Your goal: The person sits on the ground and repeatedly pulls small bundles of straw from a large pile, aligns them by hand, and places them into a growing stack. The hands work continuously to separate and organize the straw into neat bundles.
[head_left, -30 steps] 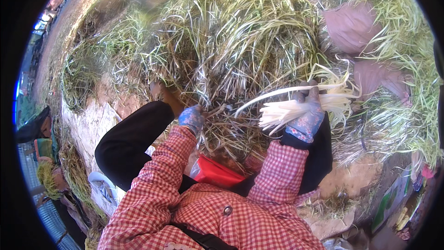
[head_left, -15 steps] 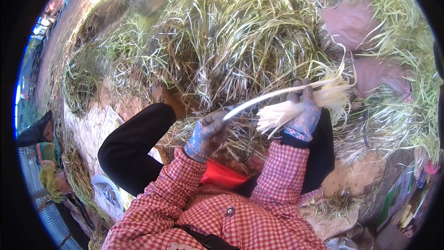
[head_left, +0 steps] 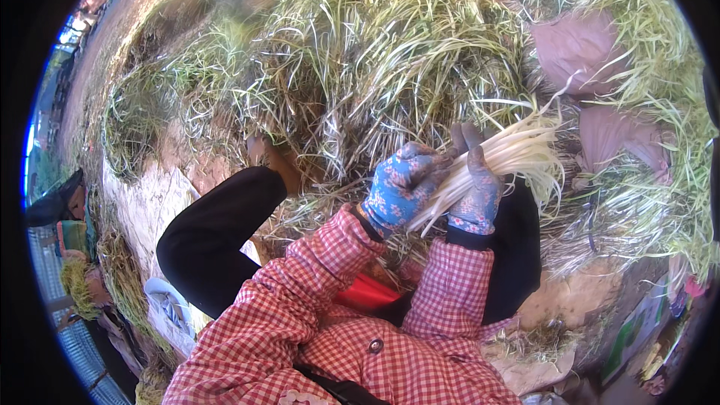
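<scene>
A bundle of long, pale white stalks with limp yellowish leaf ends (head_left: 525, 142) lies across my right hand (head_left: 478, 191). That hand, in a worn floral glove, is closed round the bundle, and its thumb and some fingers show above it. My left hand (head_left: 403, 186), in a blue flowered glove, is curled against the left side of the bundle near the white stem ends. Its fingertips press on the stalks and are partly hidden there. The bundle slants, leaf ends up to the right, above my dark-trousered right knee (head_left: 517, 240).
A large heap of green and yellowish leafy stalks (head_left: 390, 67) lies in front. More pale green stalks (head_left: 652, 67) spread at the right, beside mauve cloths (head_left: 577, 49). My bent left leg (head_left: 217, 232) is at the left, near a pale sheet (head_left: 146, 210). Something red (head_left: 367, 291) shows at my lap.
My left hand has moved right, from holding one long stalk apart to pressing against the bundle. That stalk no longer shows separately. My right hand has shifted slightly left with the bundle.
</scene>
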A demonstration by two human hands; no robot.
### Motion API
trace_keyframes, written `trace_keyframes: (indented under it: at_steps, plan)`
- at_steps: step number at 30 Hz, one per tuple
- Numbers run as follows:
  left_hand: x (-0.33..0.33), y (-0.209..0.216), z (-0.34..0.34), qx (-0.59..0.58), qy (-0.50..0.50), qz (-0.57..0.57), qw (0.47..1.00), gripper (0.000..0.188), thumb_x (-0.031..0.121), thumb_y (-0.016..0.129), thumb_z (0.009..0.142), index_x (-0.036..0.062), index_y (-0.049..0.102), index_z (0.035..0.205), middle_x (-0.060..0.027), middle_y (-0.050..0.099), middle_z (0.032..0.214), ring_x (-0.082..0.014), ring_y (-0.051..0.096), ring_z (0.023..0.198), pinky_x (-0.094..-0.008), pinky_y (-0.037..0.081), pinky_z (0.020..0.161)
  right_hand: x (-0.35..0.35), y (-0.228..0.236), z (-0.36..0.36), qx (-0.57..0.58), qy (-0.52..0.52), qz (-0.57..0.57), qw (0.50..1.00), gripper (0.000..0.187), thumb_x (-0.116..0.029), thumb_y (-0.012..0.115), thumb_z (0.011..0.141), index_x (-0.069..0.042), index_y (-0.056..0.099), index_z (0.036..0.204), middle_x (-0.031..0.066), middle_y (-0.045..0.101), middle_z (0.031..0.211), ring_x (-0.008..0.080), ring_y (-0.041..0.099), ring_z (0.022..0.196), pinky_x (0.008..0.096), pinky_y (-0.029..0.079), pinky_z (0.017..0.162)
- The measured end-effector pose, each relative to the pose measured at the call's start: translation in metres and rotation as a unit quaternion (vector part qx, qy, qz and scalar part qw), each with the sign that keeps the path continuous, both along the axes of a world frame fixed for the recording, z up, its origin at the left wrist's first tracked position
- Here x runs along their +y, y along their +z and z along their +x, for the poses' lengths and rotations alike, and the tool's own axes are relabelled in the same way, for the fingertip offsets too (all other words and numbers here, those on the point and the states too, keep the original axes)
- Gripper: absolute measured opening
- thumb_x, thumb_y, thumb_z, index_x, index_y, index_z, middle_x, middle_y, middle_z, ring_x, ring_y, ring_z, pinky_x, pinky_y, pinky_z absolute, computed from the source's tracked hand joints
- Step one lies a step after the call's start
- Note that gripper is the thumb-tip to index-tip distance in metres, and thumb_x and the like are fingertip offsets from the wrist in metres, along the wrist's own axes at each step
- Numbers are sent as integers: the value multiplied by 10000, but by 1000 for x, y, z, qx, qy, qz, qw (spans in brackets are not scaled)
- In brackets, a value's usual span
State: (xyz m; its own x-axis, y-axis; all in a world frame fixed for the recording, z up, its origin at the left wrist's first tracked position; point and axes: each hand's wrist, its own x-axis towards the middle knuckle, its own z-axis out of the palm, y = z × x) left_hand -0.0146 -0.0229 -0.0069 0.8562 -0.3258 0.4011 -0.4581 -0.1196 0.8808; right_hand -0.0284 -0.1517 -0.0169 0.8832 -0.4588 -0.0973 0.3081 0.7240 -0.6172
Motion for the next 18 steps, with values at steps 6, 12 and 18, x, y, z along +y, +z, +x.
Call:
trace_keyframes:
  at_steps: [6,12,18]
  plan:
    - [6,-15,3,203,-55,-293,933,56,97,592,861,44,609,862,-19,562,698,-95,542,630,-238,474,565,-6,17,-9,-52,41,77,995,281,-81,642,833,-87,510,1082,66,626,853,195,627,835,224,500,564]
    - [70,-68,97,301,264,-169,901,140,142,649,837,49,626,939,-69,632,826,-98,581,674,-224,518,623,-16,34,-15,-200,-42,135,970,349,-69,675,806,-106,493,1102,18,604,844,186,569,852,260,441,593]
    - [23,-118,149,169,115,309,929,293,154,683,791,35,636,1054,-183,643,1040,-299,630,940,-333,497,822,0,21,0,-140,-19,56,988,236,-49,627,842,-98,506,1038,20,570,864,165,561,868,233,436,610]
